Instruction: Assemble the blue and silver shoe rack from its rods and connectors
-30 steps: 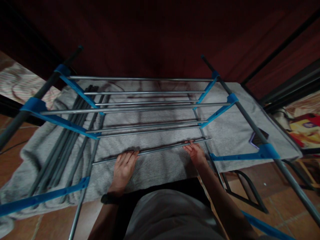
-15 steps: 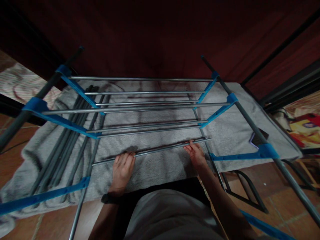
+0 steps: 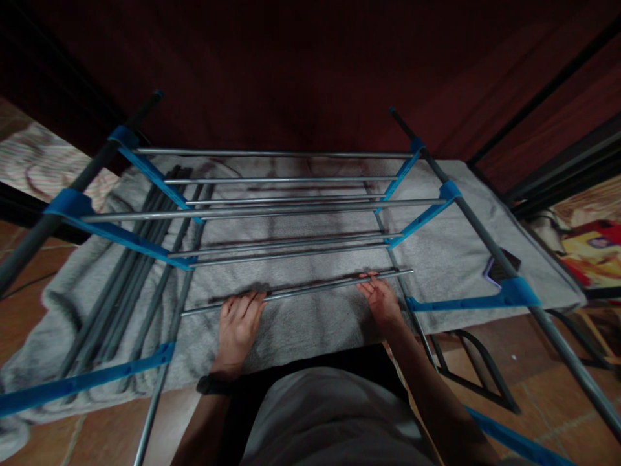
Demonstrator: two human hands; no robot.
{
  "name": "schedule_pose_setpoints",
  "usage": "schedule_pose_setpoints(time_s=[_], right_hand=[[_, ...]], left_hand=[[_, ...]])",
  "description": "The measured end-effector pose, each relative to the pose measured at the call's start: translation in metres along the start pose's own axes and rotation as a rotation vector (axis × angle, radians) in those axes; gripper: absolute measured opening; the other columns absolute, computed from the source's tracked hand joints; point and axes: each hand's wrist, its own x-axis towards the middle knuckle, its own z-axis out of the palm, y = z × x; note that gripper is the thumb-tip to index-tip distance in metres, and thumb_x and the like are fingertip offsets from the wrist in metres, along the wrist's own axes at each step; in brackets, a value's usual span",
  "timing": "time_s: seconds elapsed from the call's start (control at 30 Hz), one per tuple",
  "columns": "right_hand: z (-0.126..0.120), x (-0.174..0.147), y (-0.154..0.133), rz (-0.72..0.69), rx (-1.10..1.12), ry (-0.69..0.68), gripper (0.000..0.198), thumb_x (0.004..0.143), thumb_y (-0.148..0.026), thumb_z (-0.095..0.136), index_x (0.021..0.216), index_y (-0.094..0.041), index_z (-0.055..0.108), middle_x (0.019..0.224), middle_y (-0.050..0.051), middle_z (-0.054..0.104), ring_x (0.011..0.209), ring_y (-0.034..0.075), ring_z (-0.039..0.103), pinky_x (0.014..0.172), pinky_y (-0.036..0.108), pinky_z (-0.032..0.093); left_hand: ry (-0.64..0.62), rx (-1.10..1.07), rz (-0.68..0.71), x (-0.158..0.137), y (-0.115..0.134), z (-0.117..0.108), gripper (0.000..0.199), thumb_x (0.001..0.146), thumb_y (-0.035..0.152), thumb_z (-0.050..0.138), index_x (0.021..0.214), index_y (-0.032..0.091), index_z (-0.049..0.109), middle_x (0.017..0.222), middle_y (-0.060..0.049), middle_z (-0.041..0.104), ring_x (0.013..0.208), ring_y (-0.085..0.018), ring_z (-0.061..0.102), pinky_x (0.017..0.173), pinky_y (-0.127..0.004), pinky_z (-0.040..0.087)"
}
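Observation:
A thin metal tube point(image 3: 310, 289) spans the front of the rack frame, slightly tilted, its right end higher in view. My left hand point(image 3: 240, 323) is closed over it from above, near its left end. Fingertips of my right hand point(image 3: 381, 299) pinch the same tube near its right end. Around it stands a partly assembled rack of grey poles point(image 3: 490, 239) and blue plastic brackets point(image 3: 456, 303). Behind my hands, several metal crossbars point(image 3: 291, 246) join the left and right blue brackets. Another blue bracket point(image 3: 87, 382) reaches across at the front left.
Several loose grey tubes point(image 3: 130, 278) lie on the grey blanket point(image 3: 310, 330) at left. A dark phone-like object point(image 3: 502, 266) rests near the right pole. Dark metal legs point(image 3: 480, 375) stand on the tiled floor at right. A dark red surface point(image 3: 291, 77) rises behind the rack.
The tube has shifted slightly to the right, and its left end has risen a little in view. Both hands stay on it; the rack looks unchanged.

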Motion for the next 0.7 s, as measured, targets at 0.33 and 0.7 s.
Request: schedule_pose_setpoints(time_s=[0.33,0.7], right_hand=[[0.0022,0.0021,0.0026,-0.006,0.032,0.022,0.023,0.066,-0.029,0.086,0.073,-0.024,0.064,0.08,-0.002,0.075,0.08,0.017,0.072,0.08,0.034,0.061],[0.002,0.0023,0.003,-0.019,0.015,0.025,0.022,0.072,-0.035,0.083,0.08,-0.024,0.066,0.08,0.0,0.075,0.083,0.019,0.073,0.08,0.035,0.06]], left_hand=[[-0.016,-0.05,-0.011,-0.0005,-0.0008,-0.001,0.027,0.098,0.027,0.052,0.122,0.021,0.062,0.095,-0.007,0.071,0.089,-0.024,0.063,0.084,-0.037,0.041],[-0.01,-0.035,-0.004,0.0039,0.0017,-0.0028,0.027,0.098,0.028,0.051,0.122,0.021,0.062,0.101,-0.008,0.072,0.093,-0.024,0.065,0.089,-0.039,0.041]])
